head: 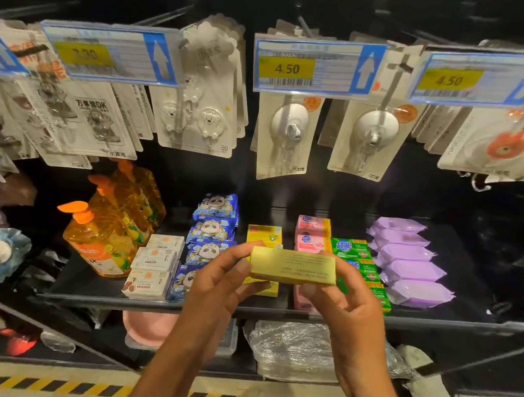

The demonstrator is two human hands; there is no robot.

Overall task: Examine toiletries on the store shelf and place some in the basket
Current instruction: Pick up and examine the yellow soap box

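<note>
The left hand [218, 281] and right hand [346, 292] each grasp an end of a yellow soap box [292, 266] — held level between them, printed side up, above the shelf's [112, 299] front edge.

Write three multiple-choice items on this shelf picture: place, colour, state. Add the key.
1. The purple packs lie: A far left of the row; B mid-row; C right of the green boxes.
2. The held box is: A pink; B yellow; C blue.
3. That box is: A held at both ends; B resting untouched; C held by one hand only.
Key: 1 C, they end the row at the right, beside the green boxes. 2 B, its face is yellow with small print. 3 A, the left hand grips one end and the right hand the other.
</note>
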